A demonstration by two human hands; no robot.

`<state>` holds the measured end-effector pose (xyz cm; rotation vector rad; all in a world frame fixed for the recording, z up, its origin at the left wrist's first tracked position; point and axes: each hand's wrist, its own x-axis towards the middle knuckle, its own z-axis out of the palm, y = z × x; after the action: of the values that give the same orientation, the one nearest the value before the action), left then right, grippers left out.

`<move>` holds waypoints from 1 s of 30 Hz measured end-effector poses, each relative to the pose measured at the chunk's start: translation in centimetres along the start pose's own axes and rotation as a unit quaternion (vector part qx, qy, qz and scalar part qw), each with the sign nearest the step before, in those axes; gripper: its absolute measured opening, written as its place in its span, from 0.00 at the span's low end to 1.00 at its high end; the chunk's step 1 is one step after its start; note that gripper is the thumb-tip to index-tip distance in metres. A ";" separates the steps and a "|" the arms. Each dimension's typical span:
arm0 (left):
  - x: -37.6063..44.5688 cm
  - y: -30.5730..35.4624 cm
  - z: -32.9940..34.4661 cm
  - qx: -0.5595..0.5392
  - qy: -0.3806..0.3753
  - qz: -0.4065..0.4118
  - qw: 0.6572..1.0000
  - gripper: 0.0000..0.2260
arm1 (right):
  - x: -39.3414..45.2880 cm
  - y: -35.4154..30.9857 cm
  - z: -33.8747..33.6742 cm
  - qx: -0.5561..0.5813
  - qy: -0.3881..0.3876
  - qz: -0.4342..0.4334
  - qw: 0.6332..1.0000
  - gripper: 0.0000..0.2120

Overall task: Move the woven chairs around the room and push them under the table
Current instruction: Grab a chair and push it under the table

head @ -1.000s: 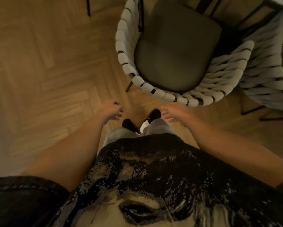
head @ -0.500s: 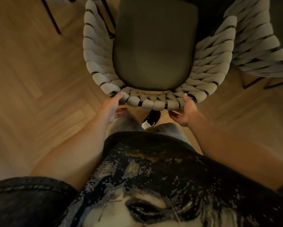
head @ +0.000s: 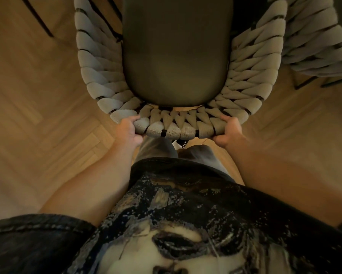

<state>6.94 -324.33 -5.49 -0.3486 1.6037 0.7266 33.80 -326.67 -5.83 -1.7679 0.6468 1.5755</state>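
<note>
Woven chair [head: 178, 127] w/ pale thick cord back, dark seat pad, both hands gripping back rim, left hand [head: 127, 130], right hand [head: 228, 131]

Warm, dim light falls on the light-brown herringbone wooden parquet floor [head: 37, 119]; thin black metal legs [head: 38, 18] stand at its far-left edge.

Two woven chairs are showing: one [head: 251, 80] occupying the upper centre of the frame, a second [head: 312, 42] partly cut off at the upper right. Two hands are appearing, the left hand [head: 127, 131] and right hand [head: 228, 132], both gripping the central chair's back rim. One dark seat cushion [head: 176, 50] is showing.
</note>
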 end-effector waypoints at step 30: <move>4.8 8.1 8.6 -0.034 -0.012 0.065 0.997 0.15 | 0.9 -8.4 7.7 0.084 -0.013 -0.076 0.993 0.15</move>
<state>7.82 -311.92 -8.27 -0.2858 1.5915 0.8827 35.18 -315.30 -5.74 -1.6301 0.5994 1.3974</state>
